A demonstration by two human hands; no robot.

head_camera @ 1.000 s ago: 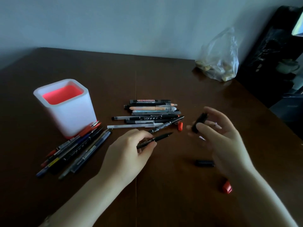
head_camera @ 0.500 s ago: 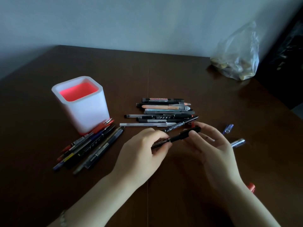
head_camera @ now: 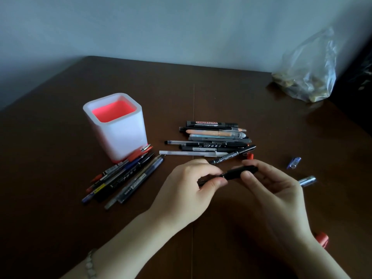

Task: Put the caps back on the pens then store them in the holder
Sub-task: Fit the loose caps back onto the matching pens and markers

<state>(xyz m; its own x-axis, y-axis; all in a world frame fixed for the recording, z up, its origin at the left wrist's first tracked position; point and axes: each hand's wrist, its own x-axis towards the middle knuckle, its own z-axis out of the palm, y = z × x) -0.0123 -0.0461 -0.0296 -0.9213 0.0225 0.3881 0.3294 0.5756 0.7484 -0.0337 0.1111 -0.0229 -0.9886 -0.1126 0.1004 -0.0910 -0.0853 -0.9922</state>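
Observation:
My left hand (head_camera: 188, 190) pinches the barrel of a black pen (head_camera: 231, 175) above the table. My right hand (head_camera: 269, 188) pinches the black cap (head_camera: 244, 170) sitting on that pen's tip. A white holder with a red inside (head_camera: 118, 137) stands at the left, with nothing visible inside it. Several pens (head_camera: 124, 176) lie in a bundle at its foot. A second pile of pens (head_camera: 213, 139) lies just beyond my hands. Loose caps lie around: a red cap (head_camera: 250, 156), a blue cap (head_camera: 294, 162), a clear cap (head_camera: 307, 181) and another red cap (head_camera: 322, 239).
The dark wooden table (head_camera: 201, 97) ends at a grey wall behind. A clear plastic bag (head_camera: 308, 75) with small items sits at the back right corner, next to a dark object at the right edge.
My right hand brought the black cap to the pen's tip and it now sits on the pen. The camera view shifted left, showing more caps on the right.

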